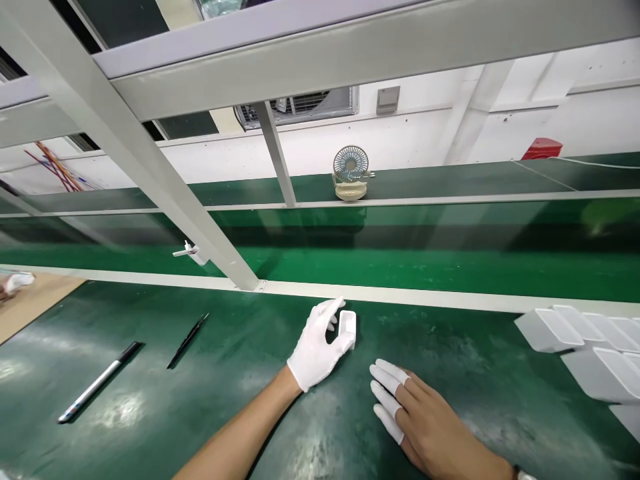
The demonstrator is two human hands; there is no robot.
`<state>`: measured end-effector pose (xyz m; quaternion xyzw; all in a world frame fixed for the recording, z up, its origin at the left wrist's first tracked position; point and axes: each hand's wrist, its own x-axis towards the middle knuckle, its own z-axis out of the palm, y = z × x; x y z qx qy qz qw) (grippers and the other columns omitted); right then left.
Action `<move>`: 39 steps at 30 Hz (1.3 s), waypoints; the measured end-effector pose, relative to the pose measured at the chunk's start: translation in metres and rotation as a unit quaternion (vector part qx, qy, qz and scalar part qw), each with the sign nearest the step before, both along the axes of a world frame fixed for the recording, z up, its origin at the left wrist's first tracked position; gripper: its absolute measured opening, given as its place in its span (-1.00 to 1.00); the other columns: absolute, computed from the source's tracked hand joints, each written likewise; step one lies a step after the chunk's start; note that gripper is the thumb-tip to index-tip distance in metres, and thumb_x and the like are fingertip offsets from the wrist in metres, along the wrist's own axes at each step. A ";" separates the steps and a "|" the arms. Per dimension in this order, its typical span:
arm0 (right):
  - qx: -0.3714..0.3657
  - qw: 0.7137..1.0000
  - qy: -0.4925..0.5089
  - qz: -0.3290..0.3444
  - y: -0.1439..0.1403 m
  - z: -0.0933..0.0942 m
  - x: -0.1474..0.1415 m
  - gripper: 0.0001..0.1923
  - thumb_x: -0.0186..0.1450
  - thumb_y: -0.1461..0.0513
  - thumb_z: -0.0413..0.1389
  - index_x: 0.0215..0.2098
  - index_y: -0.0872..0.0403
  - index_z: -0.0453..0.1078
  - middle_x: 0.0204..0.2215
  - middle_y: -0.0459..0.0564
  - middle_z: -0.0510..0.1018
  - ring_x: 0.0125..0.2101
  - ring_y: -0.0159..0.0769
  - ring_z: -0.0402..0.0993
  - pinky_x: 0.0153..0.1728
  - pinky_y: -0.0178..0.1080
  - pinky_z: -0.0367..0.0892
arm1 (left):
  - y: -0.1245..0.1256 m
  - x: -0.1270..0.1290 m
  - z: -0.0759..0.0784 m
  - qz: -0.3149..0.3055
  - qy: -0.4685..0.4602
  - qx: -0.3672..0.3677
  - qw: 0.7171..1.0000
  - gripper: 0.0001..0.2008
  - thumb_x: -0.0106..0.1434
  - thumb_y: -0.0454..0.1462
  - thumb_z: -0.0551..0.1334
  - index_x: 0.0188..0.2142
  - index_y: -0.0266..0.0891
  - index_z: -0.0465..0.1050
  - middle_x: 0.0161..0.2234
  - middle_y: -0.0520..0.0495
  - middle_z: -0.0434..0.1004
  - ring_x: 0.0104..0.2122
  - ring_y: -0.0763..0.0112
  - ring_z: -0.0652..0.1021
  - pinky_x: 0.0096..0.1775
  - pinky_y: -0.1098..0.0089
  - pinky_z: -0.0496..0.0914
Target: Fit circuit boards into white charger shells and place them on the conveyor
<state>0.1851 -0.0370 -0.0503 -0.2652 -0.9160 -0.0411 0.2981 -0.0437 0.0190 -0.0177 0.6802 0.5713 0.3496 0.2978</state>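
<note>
My left hand [319, 348] wears a white glove and grips a small white plastic case [347, 327], holding it on the green work surface [225, 400] just short of the conveyor's pale edge rail. My right hand [425, 420] rests flat on the surface to the right of it, bare except for white finger cots on three fingertips, and holds nothing. The two hands are a short gap apart.
A pen [97, 382] and black tweezers [188, 340] lie at the left. White plastic trays [585, 347] are stacked at the right edge. A green conveyor belt [400, 267] runs beyond the rail, with a small desk fan [351, 173] on the far shelf. A slanted grey frame post [165, 193] crosses overhead.
</note>
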 end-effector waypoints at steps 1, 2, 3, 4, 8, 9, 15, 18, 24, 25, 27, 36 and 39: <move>-0.004 1.000 0.000 -0.001 0.000 0.000 0.000 -0.72 0.39 0.37 -0.02 -0.07 0.21 0.50 0.00 0.28 0.56 0.11 0.04 0.44 -0.01 0.00 0.51 | 0.000 -0.001 0.000 -0.011 0.006 0.001 1.000 -0.42 0.25 -0.30 0.25 0.26 -0.04 0.24 0.14 -0.13 0.35 -0.07 0.28 0.47 0.01 0.18 0.46; -0.007 1.000 -0.002 -0.002 0.000 0.000 0.001 -0.72 0.39 0.37 -0.02 -0.06 0.20 0.50 0.01 0.27 0.56 0.10 0.04 0.45 -0.01 0.00 0.50 | 0.000 -0.002 0.000 -0.021 0.012 -0.001 1.000 -0.42 0.26 -0.31 0.23 0.26 -0.02 0.24 0.13 -0.12 0.35 -0.04 0.26 0.46 0.02 0.17 0.45; -0.011 1.000 -0.005 -0.002 0.000 0.000 0.002 -0.72 0.39 0.36 -0.02 -0.06 0.19 0.50 0.03 0.26 0.55 0.09 0.03 0.46 0.00 -0.01 0.50 | 0.001 -0.003 0.000 -0.028 0.018 -0.003 0.999 -0.41 0.25 -0.31 0.25 0.26 -0.01 0.24 0.12 -0.12 0.36 -0.01 0.25 0.45 0.02 0.17 0.45; -0.013 1.000 -0.008 -0.002 0.001 0.000 0.002 -0.71 0.39 0.36 -0.02 -0.05 0.18 0.50 0.03 0.25 0.55 0.09 0.02 0.46 0.00 -0.01 0.51 | 0.001 -0.003 -0.001 -0.031 0.022 -0.004 0.999 -0.39 0.21 -0.31 0.29 0.25 -0.01 0.26 0.10 -0.12 0.36 0.00 0.23 0.44 0.01 0.17 0.45; -0.025 1.000 -0.010 0.001 0.002 0.000 0.005 -0.69 0.37 0.37 -0.02 -0.03 0.18 0.50 0.05 0.23 0.54 0.09 0.01 0.46 0.01 -0.03 0.50 | 0.003 -0.001 -0.004 -0.028 0.026 0.000 0.999 -0.37 -0.04 -0.28 0.49 0.06 -0.05 0.44 -0.01 -0.12 0.36 -0.07 0.19 0.47 -0.05 0.16 0.47; -0.028 1.000 -0.012 0.003 0.002 0.000 0.005 -0.68 0.36 0.38 -0.02 -0.02 0.19 0.49 0.06 0.24 0.53 0.10 0.02 0.46 0.02 -0.03 0.50 | 0.003 0.000 -0.004 -0.027 0.024 0.002 0.999 -0.36 -0.11 -0.28 0.53 0.01 -0.07 0.46 -0.05 -0.11 0.37 -0.09 0.19 0.48 -0.07 0.16 0.47; -0.038 0.999 -0.022 0.011 0.001 -0.002 0.007 -0.66 0.35 0.38 0.00 0.03 0.21 0.47 0.10 0.26 0.50 0.15 0.06 0.40 0.02 0.00 0.49 | 0.002 0.002 -0.002 -0.031 0.021 0.020 0.999 -0.37 -0.15 -0.29 0.55 -0.05 -0.10 0.45 -0.12 -0.08 0.43 -0.12 0.20 0.50 -0.09 0.18 0.48; -0.037 0.999 -0.018 0.009 0.002 0.000 0.007 -0.68 0.35 0.38 0.00 0.01 0.19 0.47 0.09 0.25 0.50 0.18 0.05 0.37 0.03 0.00 0.49 | 0.002 -0.001 -0.003 -0.033 0.042 0.041 0.998 -0.42 -0.02 -0.29 0.47 0.03 -0.09 0.43 -0.05 -0.13 0.39 -0.01 0.15 0.46 0.05 0.11 0.42; -0.027 1.000 -0.007 0.007 0.000 -0.001 0.007 -0.70 0.35 0.39 0.00 -0.02 0.19 0.47 0.07 0.27 0.51 0.13 0.06 0.42 0.01 0.03 0.49 | 0.000 -0.004 -0.003 -0.036 0.057 0.041 0.997 -0.33 0.08 -0.36 0.30 0.22 -0.11 0.28 0.11 -0.18 0.35 0.14 0.09 0.37 0.19 0.01 0.31; -0.023 1.000 -0.008 0.009 -0.001 -0.002 0.008 -0.70 0.35 0.40 -0.01 -0.02 0.18 0.47 0.06 0.27 0.52 0.13 0.06 0.41 0.01 0.04 0.50 | 0.000 -0.004 -0.003 -0.038 0.056 0.043 0.997 -0.33 0.09 -0.36 0.29 0.23 -0.11 0.27 0.11 -0.18 0.36 0.15 0.09 0.37 0.20 0.00 0.29; -0.015 1.000 -0.012 0.013 -0.001 -0.003 0.007 -0.70 0.34 0.40 -0.01 -0.04 0.19 0.47 0.04 0.29 0.53 0.15 0.08 0.40 0.01 0.07 0.49 | 0.000 -0.005 -0.003 -0.040 0.053 0.045 0.997 -0.33 0.10 -0.35 0.27 0.24 -0.11 0.26 0.13 -0.18 0.37 0.15 0.08 0.36 0.20 -0.01 0.28; -0.020 1.000 -0.001 0.020 0.000 -0.001 0.006 -0.74 0.38 0.38 0.03 -0.01 0.19 0.46 0.05 0.27 0.52 0.16 0.06 0.37 0.05 0.07 0.46 | 0.002 -0.005 -0.009 -0.014 0.037 0.060 0.997 -0.40 0.15 -0.34 0.25 0.22 -0.18 0.30 0.14 -0.19 0.39 0.15 0.11 0.40 0.20 0.04 0.30; -0.021 1.000 0.001 0.019 -0.001 0.000 0.007 -0.74 0.39 0.36 0.03 -0.01 0.22 0.46 -0.01 0.29 0.54 0.11 0.08 0.43 0.04 0.12 0.46 | 0.002 -0.003 -0.008 0.005 0.033 0.052 0.998 -0.41 0.16 -0.33 0.26 0.21 -0.21 0.31 0.15 -0.21 0.38 0.15 0.13 0.41 0.18 0.06 0.33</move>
